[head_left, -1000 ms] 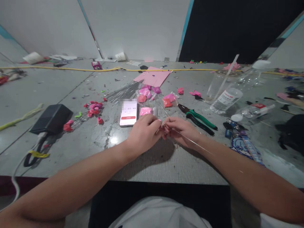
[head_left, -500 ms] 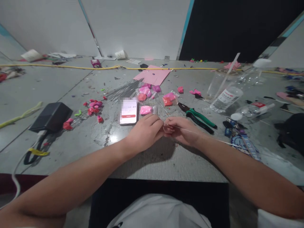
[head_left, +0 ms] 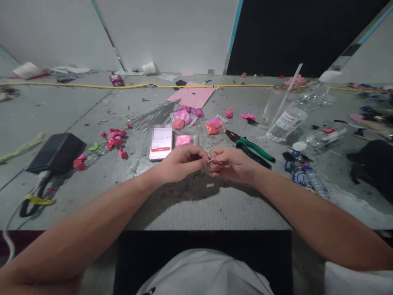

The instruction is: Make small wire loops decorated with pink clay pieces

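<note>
Crossing the right fingers (head_left: 215,167), thin wire (head_left: 211,160)

One camera sits on the person's head, looking forward and down at the worktop (head_left: 178,217). The shirt (head_left: 205,272) is close at the bottom, the left hand (head_left: 181,164) and right hand (head_left: 238,166) are mid-view, and the wall (head_left: 168,32) is farther back.

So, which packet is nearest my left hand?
The bright pink packet beside the phone, just beyond your left hand. The other packets lie farther from that hand.
</note>
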A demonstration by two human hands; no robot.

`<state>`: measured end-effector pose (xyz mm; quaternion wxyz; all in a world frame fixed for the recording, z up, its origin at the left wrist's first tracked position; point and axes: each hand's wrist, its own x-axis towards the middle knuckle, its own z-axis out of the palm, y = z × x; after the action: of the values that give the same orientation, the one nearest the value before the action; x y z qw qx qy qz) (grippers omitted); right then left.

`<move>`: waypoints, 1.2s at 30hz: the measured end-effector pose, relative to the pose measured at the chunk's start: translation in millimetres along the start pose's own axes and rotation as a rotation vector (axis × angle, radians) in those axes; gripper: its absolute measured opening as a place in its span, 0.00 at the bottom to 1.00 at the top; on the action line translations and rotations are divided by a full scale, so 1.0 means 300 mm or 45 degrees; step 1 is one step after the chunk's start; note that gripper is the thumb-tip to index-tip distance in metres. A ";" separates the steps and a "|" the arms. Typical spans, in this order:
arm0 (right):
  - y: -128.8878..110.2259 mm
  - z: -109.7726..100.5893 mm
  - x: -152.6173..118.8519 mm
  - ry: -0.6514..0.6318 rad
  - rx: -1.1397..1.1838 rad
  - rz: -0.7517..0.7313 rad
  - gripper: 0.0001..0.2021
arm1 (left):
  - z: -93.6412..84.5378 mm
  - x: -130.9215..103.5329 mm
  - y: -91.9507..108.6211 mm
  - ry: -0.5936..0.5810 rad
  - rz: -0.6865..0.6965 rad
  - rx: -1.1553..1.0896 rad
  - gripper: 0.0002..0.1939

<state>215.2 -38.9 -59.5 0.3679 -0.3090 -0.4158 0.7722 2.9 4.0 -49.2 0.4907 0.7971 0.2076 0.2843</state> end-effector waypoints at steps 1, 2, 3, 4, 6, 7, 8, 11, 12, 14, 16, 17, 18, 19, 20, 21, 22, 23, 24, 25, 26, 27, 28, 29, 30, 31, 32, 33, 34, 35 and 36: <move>0.000 0.000 -0.002 -0.013 0.006 -0.010 0.12 | -0.003 0.000 0.005 -0.039 -0.058 -0.083 0.08; 0.000 -0.001 -0.004 -0.029 0.006 -0.026 0.12 | -0.005 -0.001 0.009 -0.075 -0.103 -0.139 0.07; 0.000 -0.001 -0.007 -0.043 -0.001 -0.049 0.12 | -0.008 -0.001 0.011 -0.101 -0.136 -0.172 0.06; -0.001 -0.001 -0.010 -0.053 -0.015 -0.075 0.12 | -0.009 -0.001 0.012 -0.112 -0.153 -0.193 0.06; -0.002 0.000 -0.016 -0.042 -0.050 -0.136 0.12 | -0.008 0.000 0.010 -0.108 -0.155 -0.222 0.06; -0.002 0.002 -0.018 -0.022 -0.068 -0.167 0.12 | -0.005 0.000 0.007 -0.093 -0.151 -0.240 0.07; -0.001 0.003 -0.020 0.005 -0.089 -0.195 0.12 | -0.001 0.000 0.004 -0.075 -0.149 -0.268 0.07; 0.002 0.010 -0.025 0.085 -0.153 -0.275 0.10 | 0.011 0.000 -0.001 -0.042 -0.170 -0.409 0.04; 0.003 0.012 -0.028 0.097 -0.177 -0.306 0.10 | 0.015 0.000 0.001 -0.040 -0.182 -0.466 0.04; 0.003 0.018 -0.035 0.099 -0.242 -0.373 0.10 | 0.018 -0.002 0.008 -0.055 -0.205 -0.557 0.03; -0.002 0.024 -0.045 0.077 -0.314 -0.424 0.10 | 0.018 -0.005 0.015 -0.086 -0.219 -0.593 0.04; -0.006 0.027 -0.051 0.065 -0.348 -0.436 0.11 | 0.017 -0.007 0.018 -0.109 -0.218 -0.591 0.04; -0.010 0.029 -0.056 0.050 -0.378 -0.440 0.11 | 0.016 -0.008 0.019 -0.134 -0.211 -0.579 0.05; -0.013 0.029 -0.060 0.035 -0.403 -0.442 0.12 | 0.015 -0.008 0.018 -0.156 -0.201 -0.560 0.05; -0.015 0.029 -0.063 0.025 -0.422 -0.444 0.12 | 0.014 -0.009 0.015 -0.169 -0.189 -0.540 0.06; -0.015 0.026 -0.064 0.017 -0.438 -0.443 0.13 | 0.015 -0.009 0.011 -0.175 -0.179 -0.522 0.06; -0.014 0.022 -0.063 0.015 -0.447 -0.443 0.13 | 0.016 -0.008 0.006 -0.170 -0.172 -0.510 0.07; -0.011 0.016 -0.060 0.019 -0.448 -0.447 0.12 | 0.018 -0.008 0.000 -0.147 -0.166 -0.500 0.07; -0.006 0.009 -0.054 0.031 -0.437 -0.453 0.11 | 0.021 -0.007 -0.006 -0.108 -0.159 -0.485 0.07; 0.000 0.003 -0.047 0.051 -0.416 -0.457 0.11 | 0.025 -0.006 -0.012 -0.057 -0.148 -0.453 0.07; 0.006 -0.002 -0.039 0.076 -0.384 -0.456 0.10 | 0.028 -0.006 -0.017 0.009 -0.126 -0.392 0.07; 0.011 -0.005 -0.030 0.107 -0.345 -0.449 0.10 | 0.032 -0.007 -0.021 0.095 -0.083 -0.290 0.07; 0.015 -0.004 -0.022 0.143 -0.301 -0.431 0.10 | 0.035 -0.008 -0.024 0.189 -0.011 -0.140 0.06; 0.019 -0.001 -0.014 0.178 -0.256 -0.406 0.10 | 0.038 -0.010 -0.027 0.277 0.086 0.044 0.05; 0.020 0.004 -0.008 0.208 -0.211 -0.377 0.11 | 0.040 -0.013 -0.028 0.355 0.203 0.235 0.04; 0.021 0.011 -0.004 0.233 -0.172 -0.350 0.11 | 0.043 -0.016 -0.028 0.424 0.327 0.408 0.03; 0.020 0.019 -0.002 0.251 -0.140 -0.331 0.12 | 0.045 -0.018 -0.028 0.478 0.439 0.545 0.04; 0.020 0.027 -0.002 0.262 -0.117 -0.318 0.12 | 0.046 -0.021 -0.028 0.515 0.530 0.643 0.04; 0.019 0.034 -0.004 0.267 -0.101 -0.315 0.13 | 0.048 -0.023 -0.027 0.550 0.600 0.709 0.05; 0.018 0.041 -0.006 0.267 -0.091 -0.315 0.13 | 0.050 -0.024 -0.028 0.584 0.649 0.756 0.06; 0.018 0.046 -0.009 0.266 -0.085 -0.319 0.12 | 0.052 -0.025 -0.028 0.609 0.685 0.796 0.06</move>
<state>204.2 -48.9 -57.4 0.4921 -0.3454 -0.4360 0.6696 7.1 -7.3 -64.3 0.0746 0.8441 0.1766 0.5008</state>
